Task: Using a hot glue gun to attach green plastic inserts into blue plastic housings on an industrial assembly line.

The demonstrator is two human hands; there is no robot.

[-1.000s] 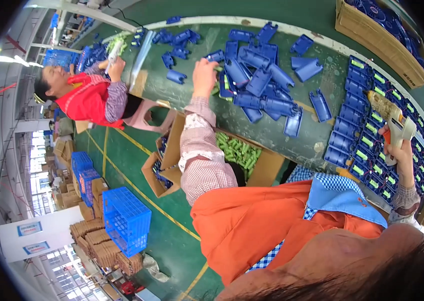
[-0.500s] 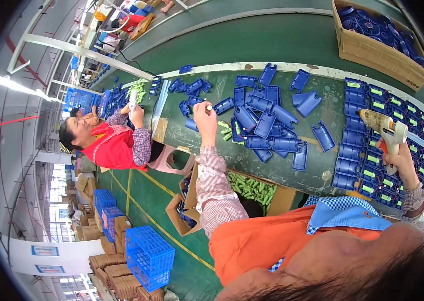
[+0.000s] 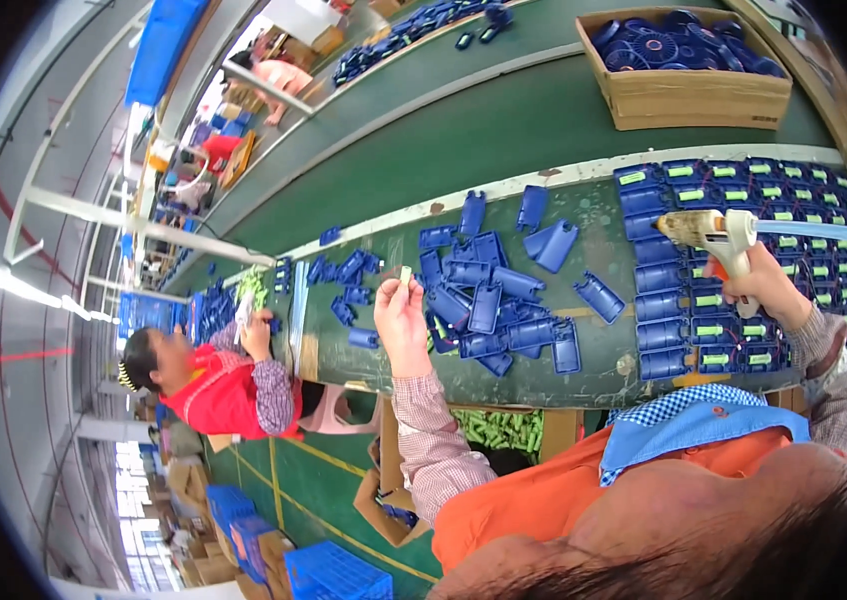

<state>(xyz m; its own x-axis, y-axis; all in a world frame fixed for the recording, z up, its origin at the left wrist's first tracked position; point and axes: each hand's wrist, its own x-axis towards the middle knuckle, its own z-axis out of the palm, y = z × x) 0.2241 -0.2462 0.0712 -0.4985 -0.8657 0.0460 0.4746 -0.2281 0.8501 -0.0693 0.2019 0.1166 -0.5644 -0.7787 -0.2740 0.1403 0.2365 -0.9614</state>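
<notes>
Head view: left hand pinches a pale-green cylinder between thumb and fingertips, long axis roughly upright in the picture, one end showing above the grip. The right hand is wrapped round a white glue gun, nozzle pointing left, over the leftmost column of blue shells, most without a cylinder. That column lies right of the pinched piece, well apart, beyond a loose pile of blue shells; right hand much nearer. Nozzle contact: can't tell.
</notes>
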